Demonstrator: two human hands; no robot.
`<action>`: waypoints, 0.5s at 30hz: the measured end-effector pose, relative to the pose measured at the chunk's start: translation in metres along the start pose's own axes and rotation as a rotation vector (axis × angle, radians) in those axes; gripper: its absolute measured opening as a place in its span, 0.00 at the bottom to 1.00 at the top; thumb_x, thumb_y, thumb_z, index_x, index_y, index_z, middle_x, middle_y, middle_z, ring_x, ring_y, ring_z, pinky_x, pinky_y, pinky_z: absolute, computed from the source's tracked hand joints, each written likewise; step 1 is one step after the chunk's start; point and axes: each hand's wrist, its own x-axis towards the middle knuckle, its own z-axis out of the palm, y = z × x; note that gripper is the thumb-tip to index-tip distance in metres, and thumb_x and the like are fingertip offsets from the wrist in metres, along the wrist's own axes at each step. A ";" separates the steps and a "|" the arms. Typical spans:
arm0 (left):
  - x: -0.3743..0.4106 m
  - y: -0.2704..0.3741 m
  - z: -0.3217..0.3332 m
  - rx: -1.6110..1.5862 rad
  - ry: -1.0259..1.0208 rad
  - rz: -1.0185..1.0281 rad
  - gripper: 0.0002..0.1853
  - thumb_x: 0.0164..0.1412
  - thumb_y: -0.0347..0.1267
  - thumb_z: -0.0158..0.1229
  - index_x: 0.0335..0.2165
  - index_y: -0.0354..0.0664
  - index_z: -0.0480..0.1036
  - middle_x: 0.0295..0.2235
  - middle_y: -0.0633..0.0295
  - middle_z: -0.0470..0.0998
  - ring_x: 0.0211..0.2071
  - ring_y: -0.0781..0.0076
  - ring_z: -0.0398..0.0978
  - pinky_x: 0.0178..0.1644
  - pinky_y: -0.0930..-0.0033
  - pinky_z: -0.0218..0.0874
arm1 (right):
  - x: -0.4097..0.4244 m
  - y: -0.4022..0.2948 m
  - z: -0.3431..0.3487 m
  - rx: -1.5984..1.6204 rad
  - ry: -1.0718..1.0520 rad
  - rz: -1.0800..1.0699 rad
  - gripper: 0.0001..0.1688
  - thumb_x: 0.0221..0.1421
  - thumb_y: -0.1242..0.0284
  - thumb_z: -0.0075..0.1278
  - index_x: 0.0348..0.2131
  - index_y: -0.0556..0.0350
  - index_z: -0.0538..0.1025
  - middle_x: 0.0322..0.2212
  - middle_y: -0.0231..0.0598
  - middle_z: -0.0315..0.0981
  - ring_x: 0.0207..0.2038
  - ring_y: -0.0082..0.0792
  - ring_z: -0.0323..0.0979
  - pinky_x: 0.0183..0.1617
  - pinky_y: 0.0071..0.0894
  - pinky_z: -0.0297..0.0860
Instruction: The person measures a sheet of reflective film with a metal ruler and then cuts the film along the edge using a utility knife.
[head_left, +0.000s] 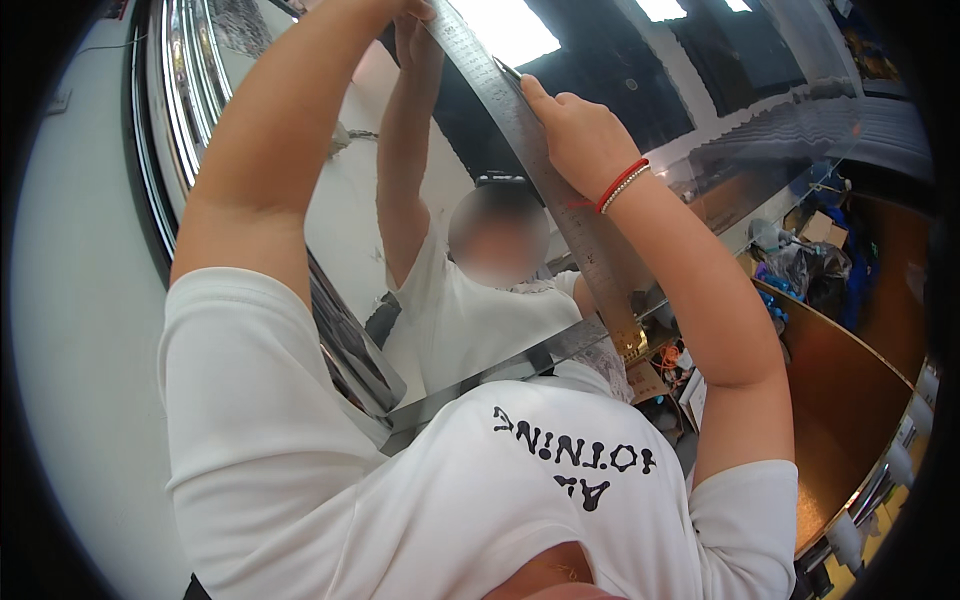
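Note:
A long steel ruler (517, 135) lies slantwise across a mirror sheet (457, 337) that reflects a person and a raised arm. At the top edge of the view, my left hand (412, 7) holds the upper part of the ruler; most of this hand is cut off. My right hand (585, 131), above a red and a beaded bracelet (624, 186), grips a slim pen-like tool (506, 69), its tip at the ruler's right edge. The tool's exact kind cannot be told. The lower end of the ruler reaches past the near edge of the mirror sheet.
Shiny metal trim strips (176, 82) stand at the left by a pale wall (82, 247). At the right are a curved brown panel (840, 405), dark plastic bags (821, 266) and mixed clutter. An opened cardboard box (646, 380) lies below the ruler's end.

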 end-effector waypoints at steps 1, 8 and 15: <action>0.004 -0.007 0.019 -0.007 0.086 0.006 0.22 0.33 0.42 0.67 0.30 0.42 0.74 0.32 0.54 0.76 0.37 0.57 0.73 0.39 0.60 0.65 | 0.002 -0.003 0.002 0.005 -0.003 0.002 0.28 0.49 0.80 0.39 0.52 0.51 0.59 0.27 0.47 0.68 0.29 0.47 0.70 0.33 0.40 0.68; 0.025 -0.012 0.069 0.008 0.081 0.098 0.25 0.33 0.46 0.64 0.30 0.41 0.75 0.34 0.52 0.75 0.39 0.56 0.71 0.44 0.62 0.61 | 0.008 -0.009 0.006 0.000 -0.015 0.012 0.28 0.49 0.81 0.38 0.52 0.54 0.60 0.27 0.47 0.69 0.30 0.47 0.71 0.33 0.39 0.68; -0.025 0.027 0.022 -0.130 -0.069 0.079 0.39 0.26 0.60 0.62 0.28 0.33 0.75 0.28 0.48 0.74 0.36 0.55 0.73 0.38 0.65 0.65 | 0.011 -0.007 0.011 -0.017 0.018 0.005 0.28 0.49 0.80 0.40 0.52 0.55 0.60 0.26 0.48 0.69 0.29 0.45 0.72 0.33 0.38 0.69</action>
